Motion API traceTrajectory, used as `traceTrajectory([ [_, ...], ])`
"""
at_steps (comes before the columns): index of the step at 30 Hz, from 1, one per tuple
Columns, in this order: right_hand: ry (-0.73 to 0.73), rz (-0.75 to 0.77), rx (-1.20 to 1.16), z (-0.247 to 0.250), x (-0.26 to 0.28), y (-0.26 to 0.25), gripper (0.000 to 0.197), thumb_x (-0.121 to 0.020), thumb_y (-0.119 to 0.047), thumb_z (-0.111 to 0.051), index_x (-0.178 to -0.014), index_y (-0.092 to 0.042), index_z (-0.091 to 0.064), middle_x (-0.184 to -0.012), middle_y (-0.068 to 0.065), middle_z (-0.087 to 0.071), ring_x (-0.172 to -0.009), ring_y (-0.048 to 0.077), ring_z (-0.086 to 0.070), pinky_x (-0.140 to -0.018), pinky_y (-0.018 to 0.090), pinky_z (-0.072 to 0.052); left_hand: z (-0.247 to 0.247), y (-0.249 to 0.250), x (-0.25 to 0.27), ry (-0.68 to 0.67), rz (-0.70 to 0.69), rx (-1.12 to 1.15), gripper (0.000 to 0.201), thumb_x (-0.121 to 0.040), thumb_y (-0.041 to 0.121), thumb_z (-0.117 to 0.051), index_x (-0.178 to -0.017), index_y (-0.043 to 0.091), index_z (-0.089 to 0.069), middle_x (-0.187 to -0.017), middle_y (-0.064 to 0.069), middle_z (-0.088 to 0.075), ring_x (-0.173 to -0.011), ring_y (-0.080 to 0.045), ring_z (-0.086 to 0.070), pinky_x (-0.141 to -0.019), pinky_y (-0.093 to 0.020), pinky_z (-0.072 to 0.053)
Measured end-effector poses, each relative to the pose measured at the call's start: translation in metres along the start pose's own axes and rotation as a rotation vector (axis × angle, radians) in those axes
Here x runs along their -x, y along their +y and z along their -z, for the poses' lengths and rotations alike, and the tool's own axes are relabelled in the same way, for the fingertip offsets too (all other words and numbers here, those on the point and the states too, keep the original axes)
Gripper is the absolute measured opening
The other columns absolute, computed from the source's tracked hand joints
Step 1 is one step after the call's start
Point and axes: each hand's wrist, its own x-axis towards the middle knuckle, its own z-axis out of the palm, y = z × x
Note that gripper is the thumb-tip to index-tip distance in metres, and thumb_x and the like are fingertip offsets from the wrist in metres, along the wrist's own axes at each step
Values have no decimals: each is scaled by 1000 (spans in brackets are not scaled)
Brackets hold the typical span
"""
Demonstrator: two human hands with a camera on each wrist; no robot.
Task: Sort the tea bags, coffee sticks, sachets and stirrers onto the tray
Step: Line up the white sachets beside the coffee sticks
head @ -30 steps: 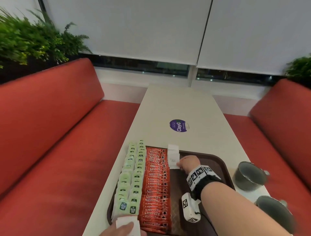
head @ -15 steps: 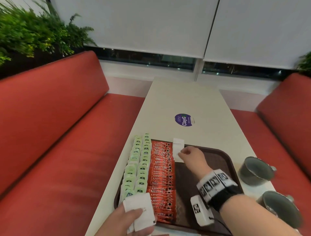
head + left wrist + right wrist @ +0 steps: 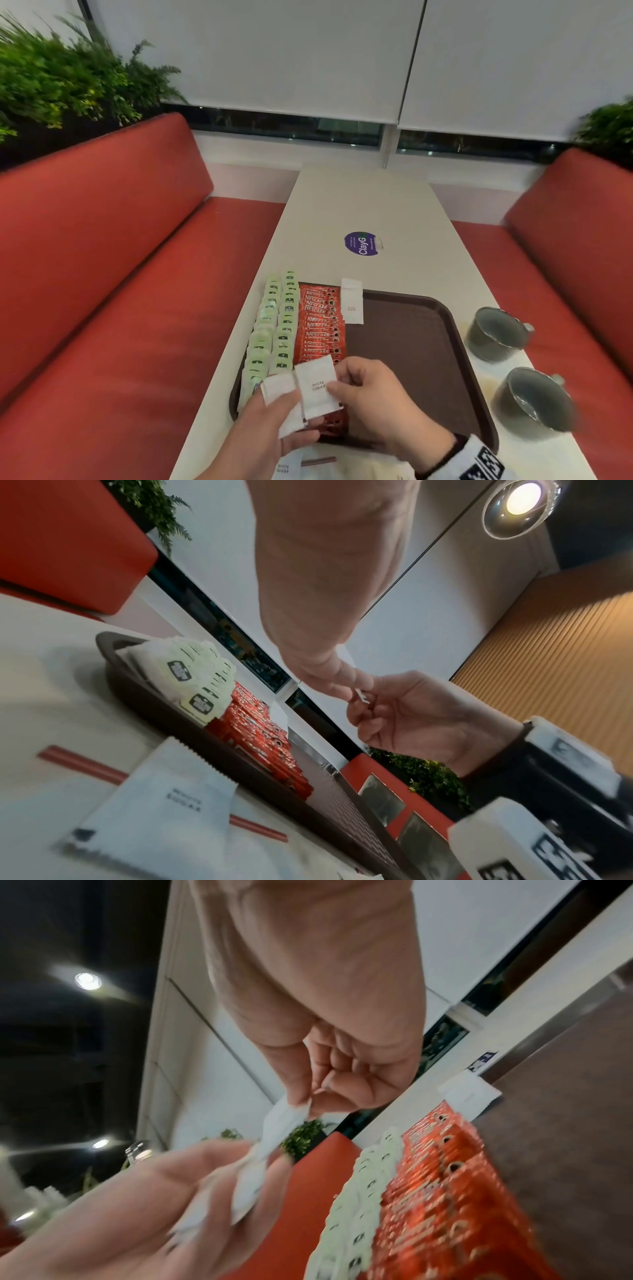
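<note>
While the right hand (image 3: 383, 404) pinches one white sugar sachet (image 3: 317, 387) by its edge, the left hand (image 3: 274, 435) grips a small stack of sachets (image 3: 284, 404) beside it. Under both hands lies the brown tray (image 3: 411, 342), with red coffee sticks (image 3: 320, 325) and green tea bags (image 3: 274, 329) beyond the fingers. Another sachet (image 3: 352, 305) rests farther off.
</note>
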Motion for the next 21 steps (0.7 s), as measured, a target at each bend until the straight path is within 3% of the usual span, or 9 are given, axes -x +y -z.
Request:
traceTrajectory([
  [3,209,-12,-70,29,-30,1,15,-86,-2,-64,-72,-7,-63,-67,1,-62,-58,8,-54,-54,15,-42,11,5,1,23,67,65,21,-97,4,-37,-105,-1,-56,-78,-32,-68,-65,-42,-69,-49,-43,-58],
  [6,373,-54,98,60,-79,14,16,-85,-6,-63,-70,-12,-65,-69,-1,-66,-62,10,-55,-55,21,-41,22,4,3,33,91,69,23,-98,5,-35,-111,1,-54,-84,-33,-69,-77,-44,-69,-57,-46,-58],
  [10,332,-246,194,76,-134,29,16,-87,-6,-59,-72,-10,-64,-65,4,-61,-50,15,-50,-46,23,-39,25,3,8,51,103,52,19,-97,4,-45,-108,13,-58,-91,-26,-71,-81,-44,-70,-67,-46,-58],
  [12,266,-297,298,76,-151,33,17,-90,-7,-55,-74,-10,-60,-68,7,-61,-54,19,-52,-54,27,-45,26,5,8,55,97,46,19,-96,3,-49,-106,16,-59,-96,-24,-70,-82,-43,-70,-70,-48,-58],
  [14,224,-340,252,75,-162,39,15,-90,-8,-55,-76,-12,-60,-70,5,-58,-57,18,-53,-60,29,-47,27,7,8,51,84,46,20,-96,2,-49,-105,17,-59,-100,-23,-68,-83,-44,-69,-70,-47,-58],
  [16,218,-359,181,73,-167,45,10,-90,-8,-57,-95,-7,-65,-69,1,-55,-58,14,-53,-57,27,-48,29,8,7,72,64,56,18,-95,1,-50,-102,15,-59,-97,-23,-69,-82,-44,-68,-67,-46,-58],
  [19,231,-390,189,66,-169,46,27,-91,-9,-57,-116,0,-62,-70,-1,-56,-59,12,-55,-53,22,-47,31,8,6,75,53,63,17,-95,1,-51,-101,15,-59,-95,-21,-69,-82,-44,-68,-69,-47,-57],
  [21,274,-412,122,64,-167,42,29,-94,-13,-53,-121,-4,-60,-78,-2,-59,-72,14,-59,-64,22,-49,32,6,4,65,45,75,17,-95,1,-50,-99,16,-58,-95,-19,-68,-82,-43,-68,-70,-48,-56],
])
